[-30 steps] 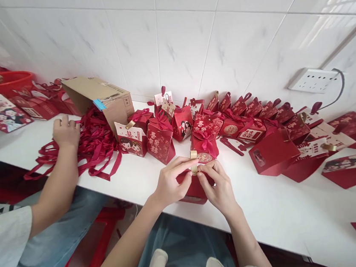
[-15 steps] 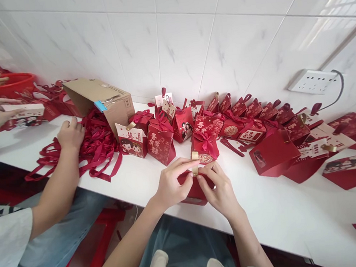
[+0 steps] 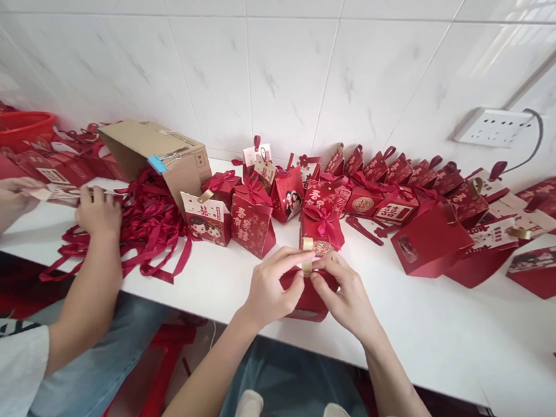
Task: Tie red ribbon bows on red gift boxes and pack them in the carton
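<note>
A red gift box (image 3: 308, 304) sits at the table's front edge, partly covered by my two hands. A short gold ribbon loop (image 3: 307, 245) stands up from its top. From the left, my left hand (image 3: 278, 287) pinches at the loop, its index finger stretched across the ribbon and the thumb below. On the other side, my right hand (image 3: 341, 289) is closed with thumb and index finger at the ribbon's base. The exact contact of the fingertips is partly hidden. Just behind stands a red box with a ribbon bow (image 3: 321, 225).
Finished-looking red boxes (image 3: 253, 221) line the wall, and larger ones (image 3: 427, 242) stand at right. To the left are a cardboard box (image 3: 186, 172), a heap of red ribbons (image 3: 151, 216) and a co-worker's hand (image 3: 99, 212). A socket strip (image 3: 494, 127) hangs on the wall.
My hands stay at the gold loop with hardly any movement. At left, the co-worker's hands have moved, and the pale-topped box they hold now lies lower and flatter.
</note>
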The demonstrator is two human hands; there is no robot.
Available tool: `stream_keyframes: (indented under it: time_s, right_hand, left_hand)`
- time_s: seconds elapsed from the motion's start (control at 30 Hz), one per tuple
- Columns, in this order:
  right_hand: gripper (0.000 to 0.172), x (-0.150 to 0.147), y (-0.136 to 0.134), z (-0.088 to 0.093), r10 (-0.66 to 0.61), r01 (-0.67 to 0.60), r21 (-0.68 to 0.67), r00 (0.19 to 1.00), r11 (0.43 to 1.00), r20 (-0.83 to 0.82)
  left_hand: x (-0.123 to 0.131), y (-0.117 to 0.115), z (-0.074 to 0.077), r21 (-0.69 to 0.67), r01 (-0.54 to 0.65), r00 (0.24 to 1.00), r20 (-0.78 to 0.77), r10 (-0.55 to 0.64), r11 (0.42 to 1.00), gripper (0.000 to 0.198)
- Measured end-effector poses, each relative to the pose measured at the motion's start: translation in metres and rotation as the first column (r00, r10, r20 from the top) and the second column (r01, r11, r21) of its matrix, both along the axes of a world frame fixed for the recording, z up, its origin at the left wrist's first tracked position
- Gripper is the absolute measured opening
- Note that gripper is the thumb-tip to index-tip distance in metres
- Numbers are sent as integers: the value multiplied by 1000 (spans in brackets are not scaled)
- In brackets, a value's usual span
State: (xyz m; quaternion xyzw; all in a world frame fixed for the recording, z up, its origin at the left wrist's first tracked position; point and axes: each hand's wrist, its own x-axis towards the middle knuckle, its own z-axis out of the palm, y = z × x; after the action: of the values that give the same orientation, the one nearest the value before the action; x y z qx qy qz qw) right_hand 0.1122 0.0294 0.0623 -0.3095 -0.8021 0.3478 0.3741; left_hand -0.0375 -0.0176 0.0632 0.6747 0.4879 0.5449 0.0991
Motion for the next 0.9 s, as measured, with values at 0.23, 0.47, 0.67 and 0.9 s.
stream_keyframes:
  time_s: [0.23,0.47,0.67,0.9]
  right_hand:
    - [11,1,0,-3,13,-13,32,1000,999,-13]
    - [11,-2,5,-4,21,-19,20,998,1000,-60]
    - [11,2,-2,-14,-15,22,77,995,997,-97]
    - [11,-2,-1,-16,-37,48,78,990,996,-138]
  left_hand:
    - [0,0,-1,-3,-2,1000,1,2,1000,33]
    - [0,1,-2,9,-8,1000,-11,8,1000,33]
    - [-1,1,-4,28,-14,1000,-20,15,1000,32]
    - [-2,1,-5,32,-4,1000,-26,5,999,29]
